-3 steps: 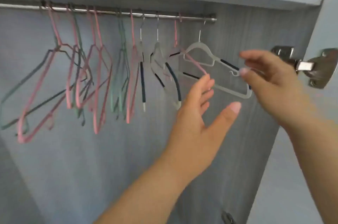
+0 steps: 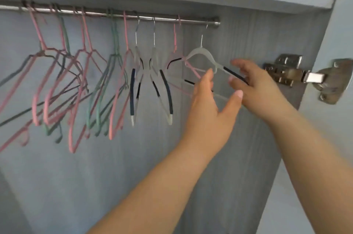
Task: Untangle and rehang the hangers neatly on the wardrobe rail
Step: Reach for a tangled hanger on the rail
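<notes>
White hanger [image 2: 200,52] hangs at the right end of the rail [image 2: 162,18], right hand [image 2: 256,88] curling finger and thumb round its black-padded shoulder, left hand [image 2: 208,111] spread straight-fingered at its lower bar.

No writing, label, brand, number or sign can be read anywhere in the frame. The hangers [image 2: 132,92], the rail [image 2: 191,20] across the upper left and the metal hinge [image 2: 286,75] at the right edge show no legible marks, and the view is blurred.
</notes>
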